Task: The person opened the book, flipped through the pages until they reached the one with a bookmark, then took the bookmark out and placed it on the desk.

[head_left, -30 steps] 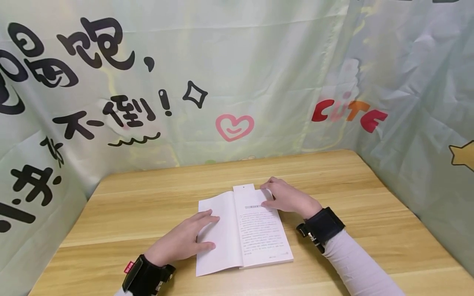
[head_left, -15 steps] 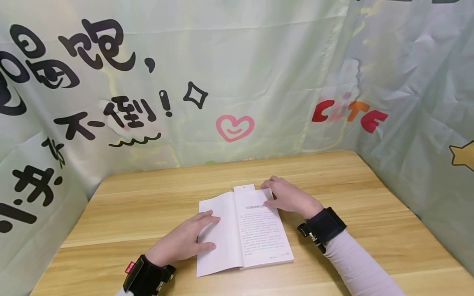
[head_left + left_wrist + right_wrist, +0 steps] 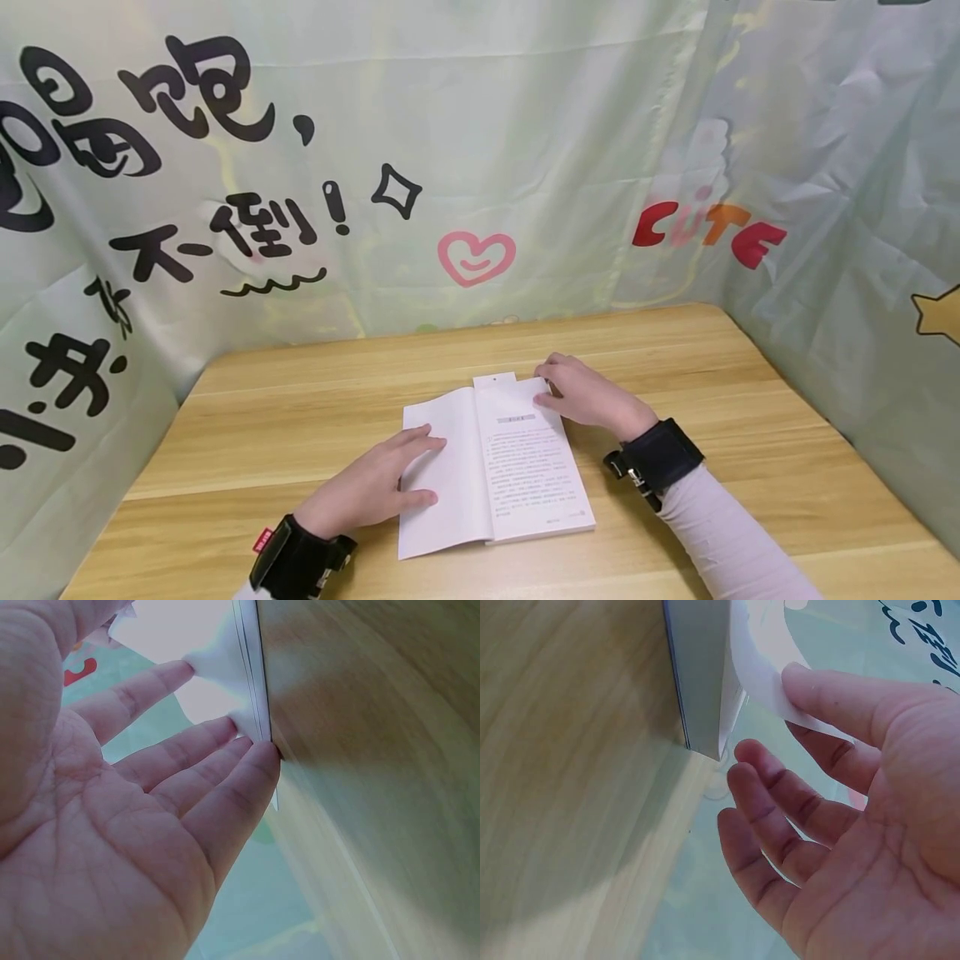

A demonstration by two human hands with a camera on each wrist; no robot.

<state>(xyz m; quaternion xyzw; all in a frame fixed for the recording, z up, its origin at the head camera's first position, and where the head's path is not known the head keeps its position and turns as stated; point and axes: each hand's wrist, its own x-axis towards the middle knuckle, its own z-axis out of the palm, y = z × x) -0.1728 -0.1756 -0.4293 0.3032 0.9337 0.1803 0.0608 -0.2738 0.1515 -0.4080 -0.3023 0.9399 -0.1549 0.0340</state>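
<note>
An open book (image 3: pixel 525 483) lies on the wooden table in the head view, its left page blank and its right page printed. A white bookmark (image 3: pixel 493 381) sticks out past the top edge near the spine. My left hand (image 3: pixel 371 483) rests on the left page with fingers spread and straight; the left wrist view shows its fingertips (image 3: pixel 225 729) touching the paper. At the top right corner, my right hand (image 3: pixel 588 396) pinches a page (image 3: pixel 769 686) between thumb and index finger. That page curls up off the thick block below, while the other fingers stay apart from the book.
The wooden table (image 3: pixel 300 417) extends around the book on every side. Behind it and at both sides hangs a pale green cloth (image 3: pixel 562 167) with printed lettering, a pink heart (image 3: pixel 476 258) and a star. Each wrist wears a black band (image 3: pixel 660 458).
My right hand has shifted slightly up and right at the page corner, and the corner is now lifted between its thumb and finger. My left hand has kept its place.
</note>
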